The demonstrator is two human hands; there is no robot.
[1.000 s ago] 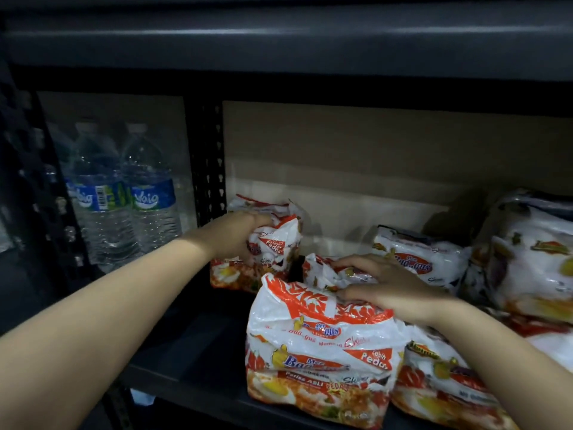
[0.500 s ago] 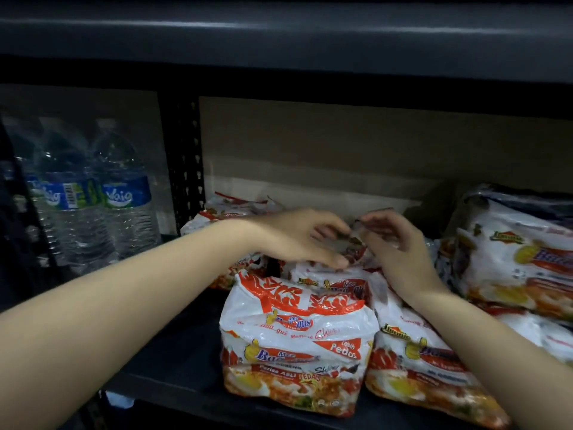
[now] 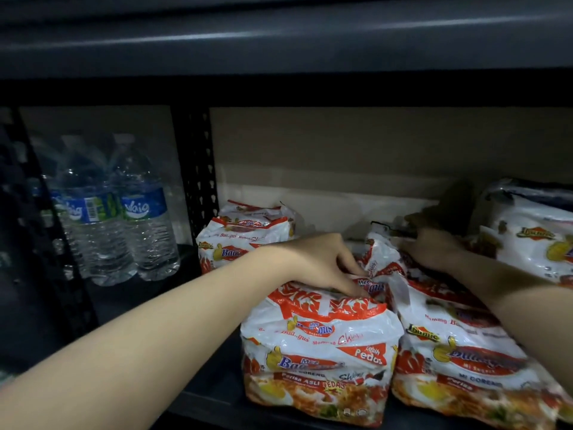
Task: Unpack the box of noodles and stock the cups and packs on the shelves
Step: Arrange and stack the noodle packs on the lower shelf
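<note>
The left hand (image 3: 322, 262) lies palm-down on the top of the near white-and-red plastic noodle pack (image 3: 319, 358), its fingers bent and its grip closed on the crinkled upper edge of a second white-and-red noodle pack behind it (image 3: 379, 262); the right hand (image 3: 434, 248) reaches further in, just right of that pack, fingers curled at a dark film edge, though shadow hides whether its grip is clamped on anything; a third noodle pack of the same print (image 3: 459, 361) lies under the right forearm, touching the near pack's right side; a fourth (image 3: 245, 237) stands at the far left of the bay, against the black perforated upright (image 3: 200, 178); a larger white pack (image 3: 533, 240) sits at the far right; all rest on the dark shelf (image 3: 210, 377); left of the upright stand clear plastic water bottles with blue labels (image 3: 124, 218).
</note>
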